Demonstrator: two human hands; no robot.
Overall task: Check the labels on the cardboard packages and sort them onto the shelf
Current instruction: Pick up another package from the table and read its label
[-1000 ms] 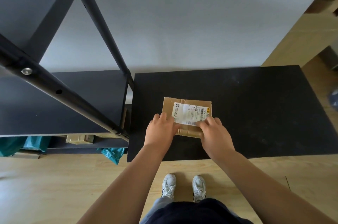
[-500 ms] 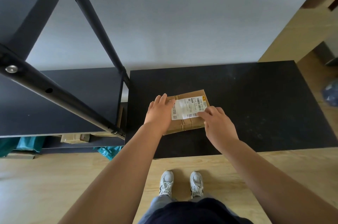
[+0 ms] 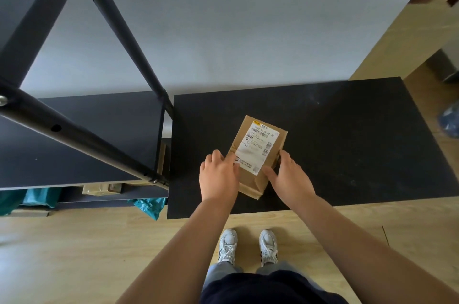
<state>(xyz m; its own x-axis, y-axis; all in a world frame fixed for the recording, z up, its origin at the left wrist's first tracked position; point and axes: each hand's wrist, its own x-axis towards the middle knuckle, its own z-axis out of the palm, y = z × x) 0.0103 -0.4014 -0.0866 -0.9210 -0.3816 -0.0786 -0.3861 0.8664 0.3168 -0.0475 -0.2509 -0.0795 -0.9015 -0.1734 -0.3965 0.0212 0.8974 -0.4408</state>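
A flat brown cardboard package (image 3: 275, 141) lies on the black table (image 3: 347, 142), its long side running away from me and tilted a little to the right. A white shipping label (image 3: 257, 147) with barcodes faces up on it. My left hand (image 3: 218, 177) rests on the package's near left edge, fingers over the label's corner. My right hand (image 3: 289, 177) grips the near right side, thumb on top. The black metal shelf (image 3: 82, 140) stands to the left of the table.
Under the shelf's board lie teal plastic bags (image 3: 146, 205) and a brown parcel (image 3: 99, 189) on a lower board. A slanted shelf post (image 3: 74, 135) crosses the left foreground. A blue bag (image 3: 450, 118) sits on the wooden floor at far right.
The package has been turned on the table from lying crosswise to lengthwise, label top now pointing away from me. Both hands moved with it and stay on its near end.
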